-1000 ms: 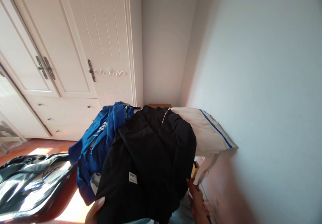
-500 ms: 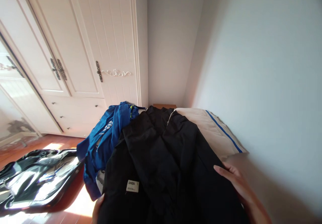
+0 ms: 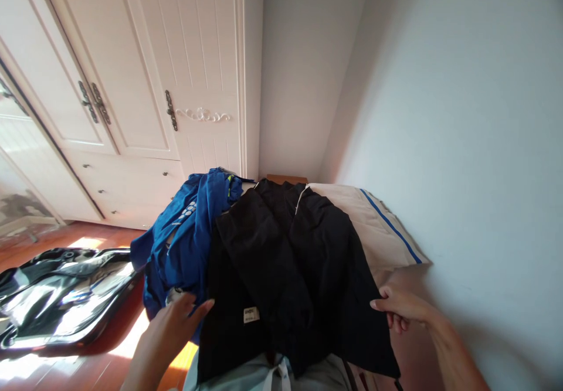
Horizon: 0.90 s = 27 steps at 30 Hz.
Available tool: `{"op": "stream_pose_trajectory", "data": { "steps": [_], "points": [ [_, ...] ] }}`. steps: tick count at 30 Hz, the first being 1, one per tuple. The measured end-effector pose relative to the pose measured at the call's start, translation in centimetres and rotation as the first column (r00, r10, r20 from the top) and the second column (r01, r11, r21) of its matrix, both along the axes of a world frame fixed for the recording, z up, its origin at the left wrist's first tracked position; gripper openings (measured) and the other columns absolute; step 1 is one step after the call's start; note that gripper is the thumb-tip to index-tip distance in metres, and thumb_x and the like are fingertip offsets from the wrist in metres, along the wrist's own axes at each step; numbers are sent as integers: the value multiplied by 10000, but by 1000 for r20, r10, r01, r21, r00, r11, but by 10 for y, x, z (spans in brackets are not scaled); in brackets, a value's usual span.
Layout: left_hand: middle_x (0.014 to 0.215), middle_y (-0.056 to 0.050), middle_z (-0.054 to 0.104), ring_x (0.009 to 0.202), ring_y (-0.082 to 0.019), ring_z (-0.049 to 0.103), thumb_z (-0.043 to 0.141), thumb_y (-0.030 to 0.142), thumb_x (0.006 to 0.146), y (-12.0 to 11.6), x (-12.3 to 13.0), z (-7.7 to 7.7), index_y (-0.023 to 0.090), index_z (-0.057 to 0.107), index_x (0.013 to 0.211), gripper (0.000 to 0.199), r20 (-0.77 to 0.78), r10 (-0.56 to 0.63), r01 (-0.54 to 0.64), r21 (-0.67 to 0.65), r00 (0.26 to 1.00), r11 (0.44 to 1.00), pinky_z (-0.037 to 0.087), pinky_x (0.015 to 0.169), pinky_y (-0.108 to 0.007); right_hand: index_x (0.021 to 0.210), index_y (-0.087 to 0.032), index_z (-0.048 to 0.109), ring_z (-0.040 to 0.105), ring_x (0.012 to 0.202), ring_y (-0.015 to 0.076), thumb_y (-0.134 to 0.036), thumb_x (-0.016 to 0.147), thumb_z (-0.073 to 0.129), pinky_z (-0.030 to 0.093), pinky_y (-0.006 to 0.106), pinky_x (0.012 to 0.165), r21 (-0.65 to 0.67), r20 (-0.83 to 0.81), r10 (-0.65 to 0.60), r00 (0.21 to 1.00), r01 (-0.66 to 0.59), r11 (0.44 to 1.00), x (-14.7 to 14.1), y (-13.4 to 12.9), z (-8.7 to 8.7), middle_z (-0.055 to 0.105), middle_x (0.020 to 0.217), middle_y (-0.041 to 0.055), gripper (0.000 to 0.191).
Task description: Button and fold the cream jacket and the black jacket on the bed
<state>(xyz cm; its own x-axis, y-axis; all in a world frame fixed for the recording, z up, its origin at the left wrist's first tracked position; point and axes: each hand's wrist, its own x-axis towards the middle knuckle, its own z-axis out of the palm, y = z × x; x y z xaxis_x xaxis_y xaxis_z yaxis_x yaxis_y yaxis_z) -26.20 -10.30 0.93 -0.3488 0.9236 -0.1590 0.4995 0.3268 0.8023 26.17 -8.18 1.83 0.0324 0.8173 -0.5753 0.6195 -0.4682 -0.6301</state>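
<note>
A black jacket [image 3: 316,274] lies spread in front of me with a sleeve folded across it and a small white label [image 3: 251,315] near the lower left. At its left edge is my left hand [image 3: 171,323], thumb and fingers apart, with the thumb tip close to the cloth. My right hand [image 3: 402,308] pinches the jacket's right edge between thumb and curled fingers. A blue jacket [image 3: 187,233] with pale markings is heaped beside it on the left. Beyond the right side lies a cream cloth [image 3: 373,227] with a blue stripe.
An open suitcase [image 3: 101,332] with things inside rests on the wooden floor [image 3: 105,233] at left. A white wardrobe [image 3: 145,68] stands behind, and a pale wall [image 3: 475,145] rises close on the right. My grey clothing [image 3: 237,376] shows at the bottom.
The black jacket's lower edge has moved up and away from me, uncovering my grey clothing. My left hand has come further into view, its fingers now apart.
</note>
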Motion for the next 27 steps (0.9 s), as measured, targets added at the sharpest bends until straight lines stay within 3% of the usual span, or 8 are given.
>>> {"op": "stream_pose_trajectory", "data": {
  "steps": [4, 7, 9, 11, 13, 15, 20, 27],
  "points": [
    [1063, -86, 732, 1041, -276, 674, 523, 562, 867, 97, 67, 55, 214, 668, 1062, 425, -196, -300, 356, 412, 934, 839, 488, 917, -340, 518, -190, 497, 560, 343, 151, -445, 700, 748, 361, 198, 327, -46, 212, 45, 976, -36, 998, 1, 13, 20, 657, 508, 128, 401],
    [1324, -127, 634, 1290, -270, 536, 448, 493, 947, 183, 134, 70, 153, 600, 1270, 492, -425, -397, 572, 462, 813, 677, 381, 1089, -358, 578, -182, 570, 584, 382, 164, -439, 781, 674, 405, 232, 383, 233, 265, -12, 964, -52, 971, -13, 32, 44, 668, 539, 91, 344],
    [1495, -129, 492, 1463, -264, 320, 395, 447, 986, 235, 177, 69, 142, 505, 1402, 527, -583, -526, 776, 359, 620, 518, 275, 1174, -399, 716, -193, 647, 650, 502, 184, -417, 841, 608, 488, 268, 500, 566, 244, -76, 967, -78, 820, -37, 60, 61, 703, 629, 59, 260],
    [1603, -135, 310, 1513, -271, 181, 371, 425, 999, 277, 215, 64, 136, 416, 1478, 560, -677, -606, 897, 205, 419, 391, 184, 1209, -458, 890, -210, 701, 712, 753, 215, -391, 893, 548, 544, 314, 703, 796, 287, -68, 955, -198, 572, -70, 101, 75, 752, 830, 59, 237],
    [1636, -141, 205, 1526, -271, 110, 365, 383, 1003, 311, 244, 56, 133, 339, 1525, 579, -705, -635, 933, 108, 315, 344, 122, 1221, -480, 1121, -199, 684, 688, 1004, 245, -339, 919, 506, 526, 374, 899, 851, 387, -31, 921, -344, 397, -99, 151, 79, 737, 1096, 90, 304],
    [1635, -141, 205, 1526, -273, 109, 413, 356, 987, 337, 262, 46, 141, 332, 1533, 592, -702, -661, 945, 53, 265, 323, 108, 1222, -472, 1324, -159, 590, 544, 1289, 269, -285, 921, 497, 418, 424, 1085, 797, 538, -3, 843, -508, 328, -115, 198, 73, 592, 1390, 129, 432],
    [1598, -149, 309, 1498, -269, 234, 386, 465, 996, 375, 273, 17, 149, 354, 1523, 616, -670, -699, 946, 11, 248, 325, 158, 1205, -457, 1466, -38, 433, 339, 1451, 331, -408, 936, 537, 236, 497, 1199, 525, 707, 147, 692, -653, 546, -81, 248, 28, 364, 1551, 212, 655],
    [1495, -178, 474, 1383, -267, 431, 227, 440, 1030, 398, 268, 5, 108, 376, 1493, 589, -675, -620, 901, 168, 401, 400, 306, 1122, -402, 1493, -82, 416, 319, 1459, 340, -512, 980, 412, 256, 524, 1182, 485, 712, 105, 694, -595, 641, -21, 199, -9, 339, 1562, 192, 669]
  ]
}}
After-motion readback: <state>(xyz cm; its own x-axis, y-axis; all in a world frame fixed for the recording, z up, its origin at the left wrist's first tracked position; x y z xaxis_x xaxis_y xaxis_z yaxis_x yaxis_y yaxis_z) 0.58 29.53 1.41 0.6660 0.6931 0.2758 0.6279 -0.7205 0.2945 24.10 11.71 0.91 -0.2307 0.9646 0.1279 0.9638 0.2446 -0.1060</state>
